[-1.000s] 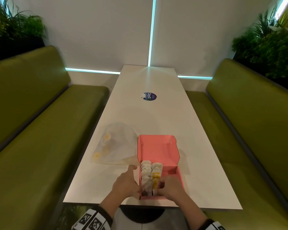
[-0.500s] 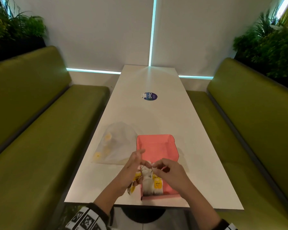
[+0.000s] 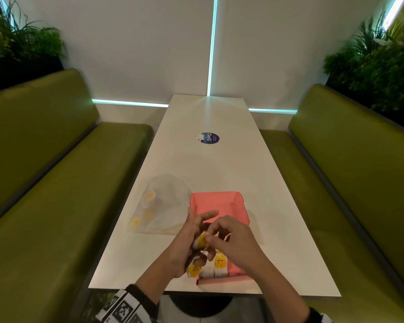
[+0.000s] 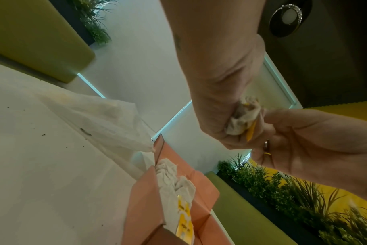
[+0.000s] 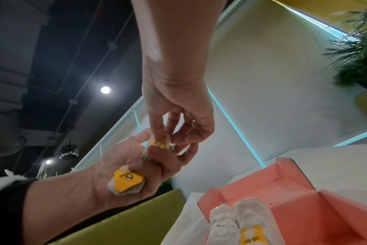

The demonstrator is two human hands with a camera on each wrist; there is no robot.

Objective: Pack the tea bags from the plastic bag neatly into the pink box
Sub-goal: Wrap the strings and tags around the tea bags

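A light, soft tea bag (image 5: pixel 157 143) is being pinched by the right hand (image 3: pixel 233 238) while others are being cupped in the left hand (image 3: pixel 184 248); the tags likely offer the safest hold.

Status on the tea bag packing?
Partly done: two rows of tea bags lie in the pink box. In hand: the left hand holds a few bags while the right hand pinches one. Left: yellow tags still show inside the plastic bag.
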